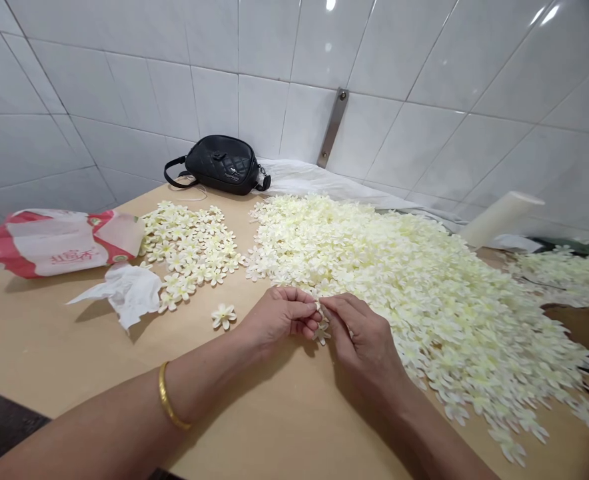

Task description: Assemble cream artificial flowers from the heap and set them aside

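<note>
My left hand (287, 319) and my right hand (364, 333) meet fingertip to fingertip over the table. Between their pinched fingers is a small pale artificial flower (321, 331), its petals showing below the fingertips; the rest of it is hidden. A single white flower (223, 316) with a yellowish centre lies on the table left of my left hand. Behind and right of my hands spreads a large heap of cream-yellow flowers (374, 260). A smaller group of flowers (189, 247) lies at the left, separated from the heap by a strip of table.
A red-and-white tissue packet (64, 243) and a crumpled tissue (127, 293) are at the left of the tan table (254, 420). Against the tiled wall sits a black bag (222, 165). A white roll (502, 219) stands tilted at the right, near more flowers (569, 270).
</note>
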`<move>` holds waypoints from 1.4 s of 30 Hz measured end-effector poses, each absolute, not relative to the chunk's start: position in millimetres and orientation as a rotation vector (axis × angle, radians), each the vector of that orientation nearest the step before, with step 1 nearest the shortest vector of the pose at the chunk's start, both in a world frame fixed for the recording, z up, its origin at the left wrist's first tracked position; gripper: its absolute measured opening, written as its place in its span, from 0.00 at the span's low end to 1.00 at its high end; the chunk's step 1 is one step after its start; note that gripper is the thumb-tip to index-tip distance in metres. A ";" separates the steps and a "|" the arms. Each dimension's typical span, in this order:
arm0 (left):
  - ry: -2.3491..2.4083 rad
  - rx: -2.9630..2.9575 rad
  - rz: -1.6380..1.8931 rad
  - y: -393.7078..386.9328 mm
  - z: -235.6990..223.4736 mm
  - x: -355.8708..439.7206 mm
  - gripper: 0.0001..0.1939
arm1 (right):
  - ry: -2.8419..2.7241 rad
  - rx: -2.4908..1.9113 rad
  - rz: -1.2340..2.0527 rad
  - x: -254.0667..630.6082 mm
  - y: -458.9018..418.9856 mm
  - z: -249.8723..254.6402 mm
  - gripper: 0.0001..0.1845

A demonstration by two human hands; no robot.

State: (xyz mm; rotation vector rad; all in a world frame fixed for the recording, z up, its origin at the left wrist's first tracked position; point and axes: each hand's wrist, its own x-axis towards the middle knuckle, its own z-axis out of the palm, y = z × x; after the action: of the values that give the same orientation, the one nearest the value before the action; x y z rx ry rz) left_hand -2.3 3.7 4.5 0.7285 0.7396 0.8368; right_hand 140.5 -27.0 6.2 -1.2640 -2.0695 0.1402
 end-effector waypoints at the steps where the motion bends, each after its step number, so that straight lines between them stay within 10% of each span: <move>1: 0.728 0.729 0.832 3.8 4.2 -2.4 0.04 | -2.066 -1.258 0.156 141.5 -26.6 6.5 0.12; 27: 0.716 0.847 0.792 4.3 1.2 -3.3 0.07 | -1.978 -1.311 0.413 143.0 -30.5 12.5 0.13; 42: 0.754 0.936 0.835 3.5 9.9 -2.5 0.04 | -1.328 -1.200 1.085 142.0 -24.4 12.1 0.17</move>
State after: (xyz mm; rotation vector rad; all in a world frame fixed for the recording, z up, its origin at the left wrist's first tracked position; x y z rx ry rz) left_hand -2.5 3.5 9.9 0.9364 0.7536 0.8352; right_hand 142.0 -24.4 12.1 -1.2002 -1.3283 1.0848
